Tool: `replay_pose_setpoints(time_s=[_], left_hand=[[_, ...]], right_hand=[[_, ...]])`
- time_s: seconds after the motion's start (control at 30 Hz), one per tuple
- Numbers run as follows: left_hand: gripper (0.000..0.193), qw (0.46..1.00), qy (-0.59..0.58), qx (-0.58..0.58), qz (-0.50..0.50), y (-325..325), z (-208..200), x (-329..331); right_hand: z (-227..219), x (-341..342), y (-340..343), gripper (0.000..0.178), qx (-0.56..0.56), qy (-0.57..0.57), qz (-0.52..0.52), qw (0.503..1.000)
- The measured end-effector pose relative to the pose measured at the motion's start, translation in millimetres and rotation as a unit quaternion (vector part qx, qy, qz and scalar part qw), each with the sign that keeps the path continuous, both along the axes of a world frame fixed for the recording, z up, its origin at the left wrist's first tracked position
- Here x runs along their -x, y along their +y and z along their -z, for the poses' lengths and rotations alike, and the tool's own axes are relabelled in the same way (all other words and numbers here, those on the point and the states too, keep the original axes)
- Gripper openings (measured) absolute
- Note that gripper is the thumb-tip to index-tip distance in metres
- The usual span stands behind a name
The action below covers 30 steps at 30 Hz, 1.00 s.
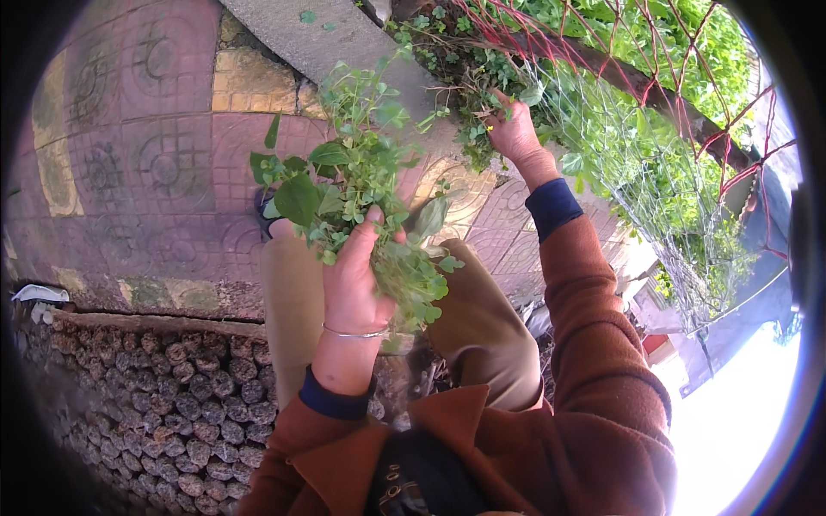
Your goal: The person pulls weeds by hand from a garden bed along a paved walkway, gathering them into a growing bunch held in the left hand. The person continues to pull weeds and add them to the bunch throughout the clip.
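A thick bunch of leafy green plants [379, 163] is gripped in my left hand [357, 258], above my knees. Its leaves spill out on both sides of my fingers, some broad and dark, others small and lobed. My right arm stretches forward to the plant bed. There my right hand [518, 142] is closed at the low green growth [482, 103] along the bed's edge, with one digit showing along its top. The other fingertips are partly hidden among stems and leaves.
Red cord netting [594, 52] and pale wire mesh [637, 146] border the bed on the right. A grey stone kerb [344, 47] runs beside it. Patterned paving tiles [163, 163] cover the ground at left. Dark round-ended logs [185, 404] are stacked at lower left.
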<state>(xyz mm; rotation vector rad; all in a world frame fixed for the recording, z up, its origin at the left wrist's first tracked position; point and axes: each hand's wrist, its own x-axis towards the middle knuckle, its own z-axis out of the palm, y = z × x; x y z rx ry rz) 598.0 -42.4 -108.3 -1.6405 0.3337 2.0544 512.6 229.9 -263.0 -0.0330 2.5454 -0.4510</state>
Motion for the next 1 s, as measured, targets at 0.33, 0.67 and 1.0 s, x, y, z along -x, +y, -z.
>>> replay_pose_setpoints(time_s=[0.33, 0.67, 1.0], left_hand=[[0.022, 1.000, 0.003, 0.015, -0.019, 7.9, 2.3, -5.6], [0.021, 0.998, 0.040, 0.044, -0.032, 8.5, -2.5, -5.0], [0.028, 0.981, 0.156, 0.115, -0.020, 0.5, -9.4, -3.4]], right_hand=[[-45.4, -17.3, 25.6, 0.043, 0.020, 0.028, -0.059, 0.998], [-98.9, 16.9, -18.5, 0.023, 0.371, -0.053, 0.236, 0.896], [-60.4, -10.1, -37.7, 0.032, 0.274, -0.019, 0.191, 0.942]])
